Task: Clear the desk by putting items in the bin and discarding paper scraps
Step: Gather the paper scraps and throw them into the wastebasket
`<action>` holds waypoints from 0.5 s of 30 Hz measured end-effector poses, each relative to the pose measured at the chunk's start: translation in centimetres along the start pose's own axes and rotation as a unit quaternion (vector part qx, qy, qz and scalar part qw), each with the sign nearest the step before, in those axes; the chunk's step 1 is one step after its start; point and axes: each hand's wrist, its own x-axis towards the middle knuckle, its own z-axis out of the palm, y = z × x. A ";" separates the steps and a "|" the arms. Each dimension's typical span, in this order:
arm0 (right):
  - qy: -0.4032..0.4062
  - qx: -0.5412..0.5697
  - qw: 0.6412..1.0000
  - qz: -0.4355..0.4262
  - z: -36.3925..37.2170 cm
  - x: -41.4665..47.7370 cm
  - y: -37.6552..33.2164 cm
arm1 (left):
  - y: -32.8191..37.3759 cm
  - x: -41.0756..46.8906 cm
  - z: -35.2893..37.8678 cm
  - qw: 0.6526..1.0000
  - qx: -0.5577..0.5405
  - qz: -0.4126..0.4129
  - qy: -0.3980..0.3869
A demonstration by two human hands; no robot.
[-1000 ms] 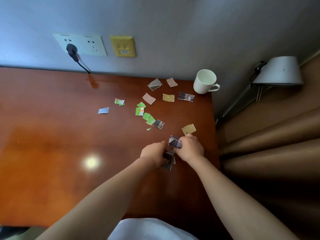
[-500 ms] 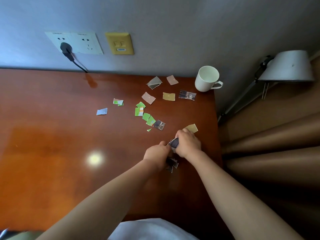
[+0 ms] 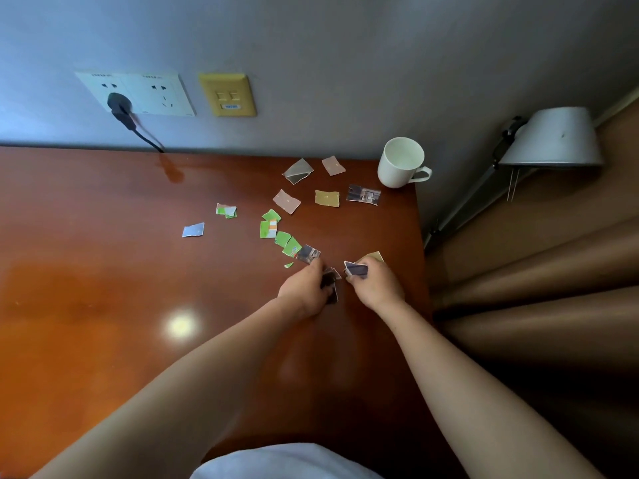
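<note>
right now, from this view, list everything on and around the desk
desk: 1, reddish-brown, glossy, against the wall
loose scraps: about 14, green, pink, tan, blue, grey, photo prints, right half of desk
mug: 1, white, back right corner of desk
socket plate: 1, white, on wall
plug: 1, black, in socket plate
yellow wall plate: 1, right of socket plate
lamp: 1, grey shade, right of desk
curtain: brown, far right
left hand: 1, holds dark scraps
right hand: 1, pinches purple-grey scrap

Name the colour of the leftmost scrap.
Leftmost scrap: pale blue, no clear pattern, lying alone on the desk. Head view, the only one.
</note>
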 end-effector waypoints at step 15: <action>0.019 -0.163 0.986 -0.036 -0.9 2.9 0.0 | 1.4 3.7 0.3 0.951 -0.287 -0.118 0.016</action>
